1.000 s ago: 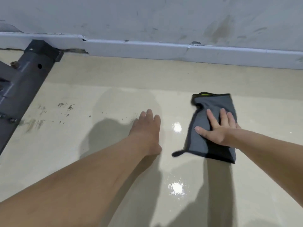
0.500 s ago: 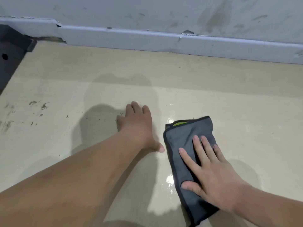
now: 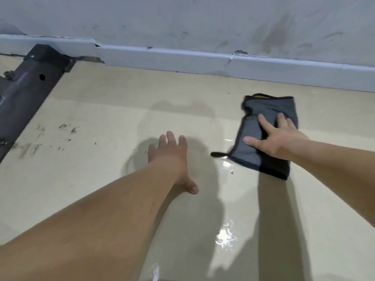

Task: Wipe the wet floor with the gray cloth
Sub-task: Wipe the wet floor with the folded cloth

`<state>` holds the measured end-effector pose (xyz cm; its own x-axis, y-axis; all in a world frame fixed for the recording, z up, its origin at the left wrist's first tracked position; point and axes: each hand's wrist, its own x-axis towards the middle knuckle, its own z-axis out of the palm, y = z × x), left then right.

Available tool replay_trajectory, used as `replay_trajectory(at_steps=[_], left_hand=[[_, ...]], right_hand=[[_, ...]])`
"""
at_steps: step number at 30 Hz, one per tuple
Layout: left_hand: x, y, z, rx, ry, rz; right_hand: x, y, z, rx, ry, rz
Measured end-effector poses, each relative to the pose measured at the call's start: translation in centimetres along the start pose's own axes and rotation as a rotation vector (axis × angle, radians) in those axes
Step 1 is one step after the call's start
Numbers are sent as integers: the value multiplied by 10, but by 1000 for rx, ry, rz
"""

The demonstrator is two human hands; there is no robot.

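Observation:
The folded gray cloth [image 3: 250, 130], dark-edged with a bit of yellow at its far end, lies flat on the beige floor [image 3: 101, 110] at the right. My right hand [image 3: 278, 138] presses down on it with fingers spread flat. My left hand [image 3: 172, 159] rests palm down on the bare floor to the left of the cloth, fingers apart, holding nothing. Wet glossy patches [image 3: 226, 238] shine on the floor in front of the cloth and between my arms.
A white baseboard [image 3: 182, 59] and a stained wall run along the far side. A dark metal beam [image 3: 24, 94] lies on the floor at the far left. Dark scuff marks [image 3: 67, 128] dot the floor near it.
My right hand has pushed the cloth away from me and to the right, toward the wall, after pulling it in close half a second earlier. My left hand stays planted.

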<state>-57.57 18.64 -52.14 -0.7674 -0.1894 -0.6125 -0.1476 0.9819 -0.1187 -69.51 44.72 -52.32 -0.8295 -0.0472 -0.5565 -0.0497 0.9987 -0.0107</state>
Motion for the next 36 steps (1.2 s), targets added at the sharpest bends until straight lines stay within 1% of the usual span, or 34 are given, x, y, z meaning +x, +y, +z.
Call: replay_trajectory(at_steps=[3, 6, 8, 10, 14, 16, 18, 20, 22, 24, 25, 28, 31, 34, 36], left_hand=[[-2, 19, -11, 129, -17, -95], [-13, 53, -23, 230, 0, -101], [-28, 81, -29, 293, 43, -11], [-43, 115, -31, 268, 90, 119], [-71, 193, -40, 157, 40, 374], [-72, 225, -42, 126, 25, 409], [-68, 248, -44, 108, 8, 376], [-63, 266, -40, 72, 15, 336], [-61, 281, -32, 7, 117, 304], [-60, 289, -25, -38, 204, 260], [-59, 291, -22, -46, 213, 243], [-62, 298, -16, -97, 175, 225], [-68, 306, -17, -94, 160, 243], [-70, 324, -25, -58, 124, 277], [-68, 345, -32, -31, 132, 306]], right_hand=[[-17, 60, 3, -49, -17, 94], [-45, 110, 14, -156, -51, 49], [-71, 132, 26, -232, -77, -17], [-99, 149, 40, -320, -90, -118], [-151, 183, 72, -415, -128, -356], [-166, 197, 83, -420, -133, -436], [-165, 208, 87, -417, -133, -476], [-148, 215, 82, -423, -69, -503], [-119, 220, 68, -329, -40, -446], [-85, 221, 44, -190, -45, -309], [-69, 222, 33, -138, -38, -248], [-28, 233, 10, -54, -24, -116], [-9, 262, -3, 25, -34, 11], [-12, 311, 0, 92, 8, 167], [-26, 340, 14, 108, 52, 235]])
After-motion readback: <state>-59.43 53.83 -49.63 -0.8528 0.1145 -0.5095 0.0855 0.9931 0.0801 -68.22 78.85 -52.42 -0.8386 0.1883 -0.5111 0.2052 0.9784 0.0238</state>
